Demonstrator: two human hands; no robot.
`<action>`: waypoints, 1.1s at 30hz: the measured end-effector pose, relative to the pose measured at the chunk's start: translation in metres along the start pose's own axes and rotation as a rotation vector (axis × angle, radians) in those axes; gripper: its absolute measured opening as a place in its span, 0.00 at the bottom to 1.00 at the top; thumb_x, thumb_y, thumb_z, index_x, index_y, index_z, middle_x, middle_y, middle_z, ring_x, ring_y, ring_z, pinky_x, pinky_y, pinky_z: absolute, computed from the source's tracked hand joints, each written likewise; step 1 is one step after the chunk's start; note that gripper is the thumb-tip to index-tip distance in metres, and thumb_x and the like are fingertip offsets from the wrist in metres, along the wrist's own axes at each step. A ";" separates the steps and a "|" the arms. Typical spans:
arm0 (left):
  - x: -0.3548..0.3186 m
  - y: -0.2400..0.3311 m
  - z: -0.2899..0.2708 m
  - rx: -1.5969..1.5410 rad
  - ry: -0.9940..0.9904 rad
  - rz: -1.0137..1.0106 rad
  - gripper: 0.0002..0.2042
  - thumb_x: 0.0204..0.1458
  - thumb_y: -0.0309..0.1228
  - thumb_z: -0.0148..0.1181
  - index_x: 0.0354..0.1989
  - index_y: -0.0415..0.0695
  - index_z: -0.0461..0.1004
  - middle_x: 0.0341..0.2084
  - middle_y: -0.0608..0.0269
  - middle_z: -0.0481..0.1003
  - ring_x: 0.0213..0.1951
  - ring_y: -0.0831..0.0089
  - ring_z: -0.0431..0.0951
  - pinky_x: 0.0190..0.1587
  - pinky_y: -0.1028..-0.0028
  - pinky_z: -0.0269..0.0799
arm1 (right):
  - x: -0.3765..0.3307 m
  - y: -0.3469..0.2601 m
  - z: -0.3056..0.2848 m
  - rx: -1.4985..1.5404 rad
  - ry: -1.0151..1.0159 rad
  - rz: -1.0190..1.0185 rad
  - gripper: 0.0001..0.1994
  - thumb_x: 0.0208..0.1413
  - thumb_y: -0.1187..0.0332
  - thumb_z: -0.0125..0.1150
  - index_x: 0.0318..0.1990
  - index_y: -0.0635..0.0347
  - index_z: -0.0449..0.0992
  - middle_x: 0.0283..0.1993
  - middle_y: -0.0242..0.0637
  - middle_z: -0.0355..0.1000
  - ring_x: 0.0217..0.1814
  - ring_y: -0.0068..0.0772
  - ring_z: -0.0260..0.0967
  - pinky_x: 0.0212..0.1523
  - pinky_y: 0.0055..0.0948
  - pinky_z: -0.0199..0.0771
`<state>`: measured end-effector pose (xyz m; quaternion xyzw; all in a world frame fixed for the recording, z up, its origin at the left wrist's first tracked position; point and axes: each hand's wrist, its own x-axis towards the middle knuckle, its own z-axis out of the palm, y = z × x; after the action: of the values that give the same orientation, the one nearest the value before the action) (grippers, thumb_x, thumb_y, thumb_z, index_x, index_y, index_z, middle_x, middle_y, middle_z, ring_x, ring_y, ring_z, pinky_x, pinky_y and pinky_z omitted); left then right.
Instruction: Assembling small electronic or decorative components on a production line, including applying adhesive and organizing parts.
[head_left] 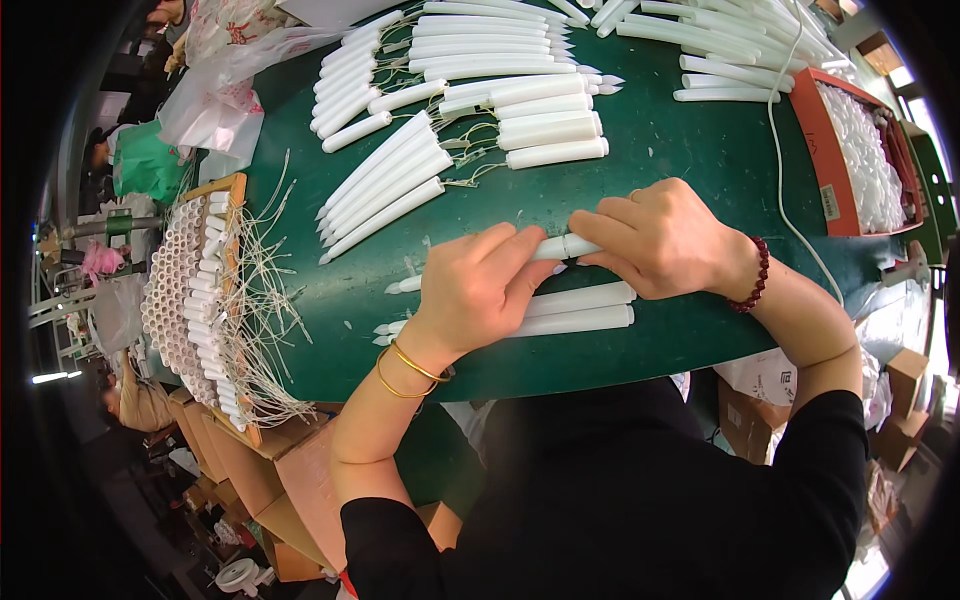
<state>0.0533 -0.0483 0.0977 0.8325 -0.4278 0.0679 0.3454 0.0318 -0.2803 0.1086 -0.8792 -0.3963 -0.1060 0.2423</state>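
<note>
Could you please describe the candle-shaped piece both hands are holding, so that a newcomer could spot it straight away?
On the green table, look at the near edge, where the left hand and right hand meet. The white taper candle piece runs between them. Unlike the two loose tapers lying just nearer the person, it is gripped by both hands.

head camera — close above, facing down at table point(700, 160).

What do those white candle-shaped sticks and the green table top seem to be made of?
The white sticks look like smooth matte plastic, possibly wax: uniform, with tapered tips. The green table top looks like a dull mat or painted board with faint scuffs; I cannot tell which.
</note>
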 end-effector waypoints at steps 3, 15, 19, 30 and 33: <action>0.002 0.000 0.003 0.021 0.045 0.038 0.10 0.41 0.25 0.67 0.33 0.37 0.76 0.16 0.60 0.68 0.15 0.67 0.65 0.17 0.72 0.59 | 0.000 0.001 0.001 -0.030 0.003 -0.014 0.15 0.45 0.67 0.66 0.40 0.60 0.73 0.22 0.34 0.65 0.16 0.35 0.63 0.16 0.31 0.61; 0.007 -0.008 0.000 0.087 0.018 0.064 0.12 0.40 0.27 0.68 0.34 0.39 0.77 0.18 0.62 0.69 0.17 0.67 0.67 0.19 0.73 0.62 | 0.003 0.005 0.014 -0.003 0.050 0.033 0.13 0.47 0.67 0.64 0.41 0.60 0.74 0.28 0.35 0.68 0.20 0.36 0.66 0.20 0.31 0.65; 0.012 -0.012 -0.007 0.160 0.058 0.036 0.13 0.41 0.29 0.67 0.36 0.42 0.77 0.26 0.65 0.70 0.27 0.66 0.71 0.28 0.70 0.67 | 0.008 0.012 0.007 0.015 0.103 0.060 0.13 0.49 0.68 0.63 0.43 0.59 0.74 0.32 0.36 0.70 0.30 0.39 0.68 0.32 0.33 0.68; 0.012 -0.016 -0.011 0.077 0.051 -0.063 0.13 0.37 0.22 0.68 0.35 0.40 0.78 0.30 0.61 0.71 0.32 0.65 0.73 0.34 0.71 0.70 | 0.007 0.020 0.015 0.035 0.141 0.078 0.14 0.46 0.71 0.65 0.43 0.57 0.76 0.37 0.34 0.71 0.37 0.37 0.69 0.41 0.34 0.68; 0.011 -0.016 -0.015 -0.004 -0.006 -0.125 0.12 0.38 0.23 0.68 0.35 0.39 0.78 0.30 0.60 0.72 0.32 0.65 0.73 0.34 0.72 0.70 | 0.007 0.019 0.013 0.034 0.107 0.069 0.14 0.45 0.71 0.65 0.42 0.56 0.77 0.37 0.34 0.71 0.38 0.37 0.69 0.41 0.33 0.68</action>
<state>0.0752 -0.0394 0.1051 0.8571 -0.3761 0.0428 0.3494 0.0510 -0.2801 0.0940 -0.8811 -0.3539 -0.1378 0.2818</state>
